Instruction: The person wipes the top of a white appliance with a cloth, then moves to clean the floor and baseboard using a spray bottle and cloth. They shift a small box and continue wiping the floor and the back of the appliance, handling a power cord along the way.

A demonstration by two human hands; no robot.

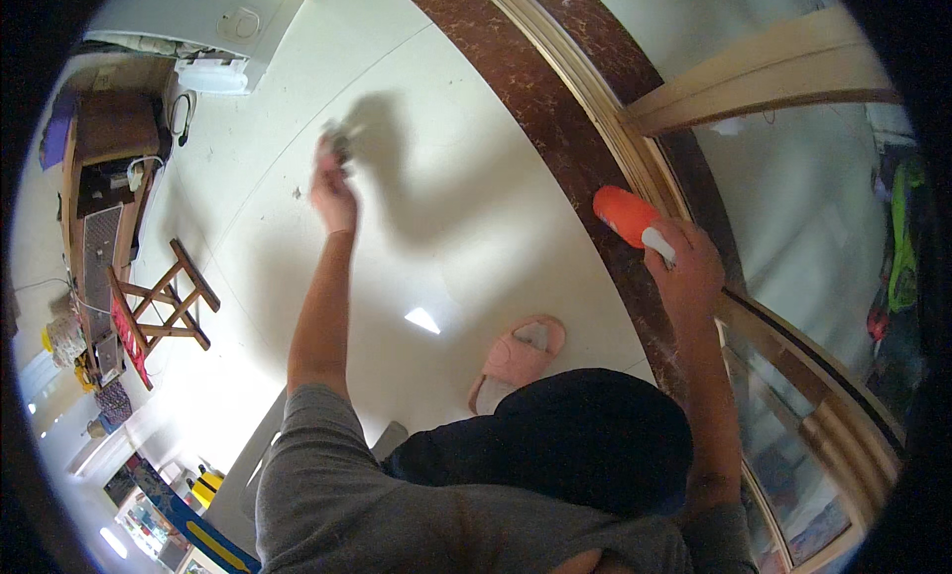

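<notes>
My right hand (690,271), at the right beside the wooden door frame, grips an orange bottle (623,213) by its white neck. The bottle lies tilted over the dark marbled threshold strip. My left hand (332,195) is stretched out over the pale tiled floor (476,195), its fingers closed around a small greyish thing (338,144). Motion blur hides what that thing is. Below my hands, a pink slipper (518,351) shows on my foot, partly covered by my dark trouser leg (565,440).
A wooden folding stool (163,314) with a red seat stands at left, near a wooden cabinet (100,239) with cables. Along the right runs a door track (587,83) with glazed wooden door panels (788,455). A grey plastic chair part (245,470) is at lower left.
</notes>
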